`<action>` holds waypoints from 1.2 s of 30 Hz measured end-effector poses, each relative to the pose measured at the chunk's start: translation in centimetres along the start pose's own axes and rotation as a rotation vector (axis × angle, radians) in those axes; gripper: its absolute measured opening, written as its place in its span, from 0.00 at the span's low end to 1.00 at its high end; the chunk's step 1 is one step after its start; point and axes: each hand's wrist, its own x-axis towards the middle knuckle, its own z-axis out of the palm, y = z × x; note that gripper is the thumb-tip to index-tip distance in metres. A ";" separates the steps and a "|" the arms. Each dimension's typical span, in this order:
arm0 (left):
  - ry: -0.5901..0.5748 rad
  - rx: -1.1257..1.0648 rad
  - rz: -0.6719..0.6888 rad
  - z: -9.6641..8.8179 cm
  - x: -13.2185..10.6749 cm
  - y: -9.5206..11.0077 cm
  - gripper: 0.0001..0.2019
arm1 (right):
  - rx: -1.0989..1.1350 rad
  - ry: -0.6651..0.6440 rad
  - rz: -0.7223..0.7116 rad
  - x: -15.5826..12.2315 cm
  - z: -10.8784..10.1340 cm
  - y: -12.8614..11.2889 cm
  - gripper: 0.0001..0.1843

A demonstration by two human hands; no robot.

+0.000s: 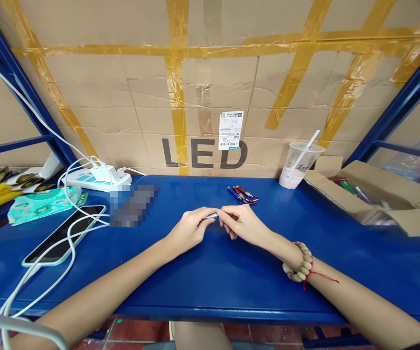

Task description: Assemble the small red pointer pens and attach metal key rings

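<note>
My left hand [191,227] and my right hand [242,223] meet over the middle of the blue table [210,272]. Both pinch a small silver cylinder [213,216], one hand at each end. Only a short shiny stretch of it shows between the fingertips. My right wrist wears a bead bracelet [299,265] with a red string. A small bunch of red and blue pen-like pieces [242,194] lies on the table just beyond my right hand.
A phone [62,236] on a white cable lies at the left, behind it a power strip [98,179] and a green packet [44,204]. A plastic cup with a straw [299,165] and an open cardboard box [370,199] stand at the right. A taped cardboard wall marked LED closes the back.
</note>
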 end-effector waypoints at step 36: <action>0.005 0.015 -0.031 -0.4 0.0 0.7 0.09 | 0.294 0.099 0.217 0.7 -0.6 0.3 0.23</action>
